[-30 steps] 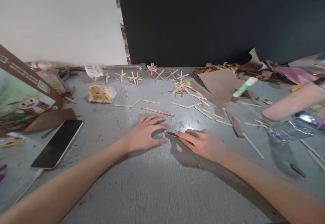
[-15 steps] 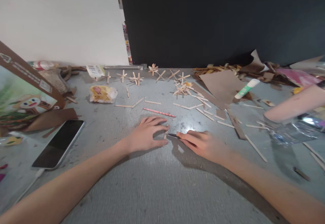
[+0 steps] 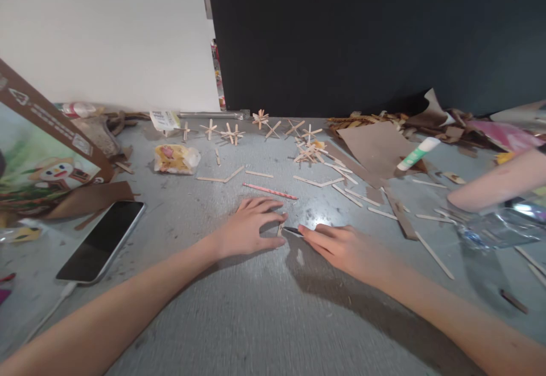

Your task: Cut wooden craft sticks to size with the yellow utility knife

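Note:
My left hand [image 3: 258, 225] rests on the grey tabletop, thumb and index finger at the two ends of a short piece of wooden craft stick [image 3: 280, 229], its other fingers spread. In my right hand [image 3: 335, 243] is a slim dark pointed tool [image 3: 293, 231] that looks like a craft knife; its handle is hidden in the closed fingers. The tip meets or nearly meets the stick piece. Just beyond my hands lies a pink patterned pencil [image 3: 270, 191]. Farther off are two bent craft sticks [image 3: 319, 183] and star-shaped stick assemblies [image 3: 232, 133].
A phone [image 3: 102, 242] on a cable and a printed carton [image 3: 51, 154] stand left. Loose sticks, cardboard [image 3: 375, 145], a glue stick [image 3: 418, 154] and a clear plastic package [image 3: 499, 229] lie right. Another person's arm [image 3: 499, 182] reaches in there. A wrapped snack [image 3: 176, 160] lies back left.
The view has shifted slightly, so everything appears a little farther right and lower. Both hands keep nearly the same pose around the stick piece.

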Demonstrator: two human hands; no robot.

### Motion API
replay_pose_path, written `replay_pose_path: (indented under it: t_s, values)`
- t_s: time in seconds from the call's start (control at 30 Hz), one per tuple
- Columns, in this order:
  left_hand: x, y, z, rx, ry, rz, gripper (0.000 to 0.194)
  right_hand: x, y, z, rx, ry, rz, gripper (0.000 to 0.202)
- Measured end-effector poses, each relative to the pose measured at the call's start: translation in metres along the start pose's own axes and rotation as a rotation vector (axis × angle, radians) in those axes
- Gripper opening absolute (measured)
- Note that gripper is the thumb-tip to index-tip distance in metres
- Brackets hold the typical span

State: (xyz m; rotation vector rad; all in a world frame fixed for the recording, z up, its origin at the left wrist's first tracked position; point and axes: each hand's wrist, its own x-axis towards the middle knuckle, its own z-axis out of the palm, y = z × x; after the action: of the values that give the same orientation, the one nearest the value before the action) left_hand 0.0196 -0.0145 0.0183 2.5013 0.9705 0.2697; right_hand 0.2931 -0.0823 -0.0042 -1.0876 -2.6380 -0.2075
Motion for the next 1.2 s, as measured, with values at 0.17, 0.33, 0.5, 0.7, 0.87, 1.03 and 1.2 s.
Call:
replay_pose_path:
  t_s: [0.17,0.33,0.5,0.7,0.87,1.03,1.2]
  values:
    - [0.001,-0.001,0.001,-0.025,0.016,0.004,0.049,0.004,-0.011,-0.005,0.052,-0.046,0.092,0.042]
    - [0.001,0.000,0.011,-0.023,0.073,-0.054,0.052,0.008,-0.024,-0.005,0.152,-0.067,0.208,0.039]
    - [0.002,-0.001,0.008,-0.040,0.055,-0.083,0.048,0.013,-0.029,-0.006,0.244,-0.036,0.285,0.032]
    - [0.004,-0.012,-0.004,-0.059,-0.075,-0.024,0.051,0.010,-0.020,-0.002,0.236,0.021,0.207,0.030]
    - [0.003,-0.013,-0.005,-0.058,-0.078,-0.014,0.052,-0.001,-0.012,0.010,0.083,0.048,0.089,0.038]
    - [0.002,-0.010,-0.006,-0.083,-0.071,-0.015,0.052,-0.003,-0.010,0.012,0.061,0.054,0.074,0.041]
    - [0.001,-0.008,-0.007,-0.085,-0.066,-0.010,0.050,-0.003,-0.010,0.011,0.036,0.044,0.052,0.038]
